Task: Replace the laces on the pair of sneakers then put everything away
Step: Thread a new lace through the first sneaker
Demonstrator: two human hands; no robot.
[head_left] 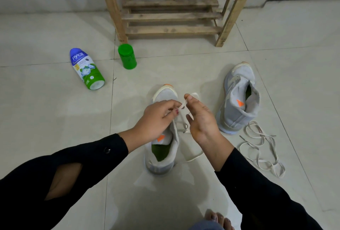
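Note:
A grey sneaker (163, 154) with a green insole stands on the tiled floor right under my hands, toe pointing away. My left hand (156, 119) pinches a cream lace (182, 119) above the shoe's eyelets. My right hand (200, 119) holds the same lace between thumb and forefinger, palm turned up. The lace trails down to the floor at the shoe's right side. The second grey sneaker (239, 97) stands to the right without a lace. A loose tangled cream lace (261, 147) lies on the floor beside it.
A wooden rack (171, 16) stands against the far wall. A powder bottle (86, 69) lies on its side at the left, a green container (127, 56) stands near the rack's leg. My bare foot (217, 220) shows at the bottom edge.

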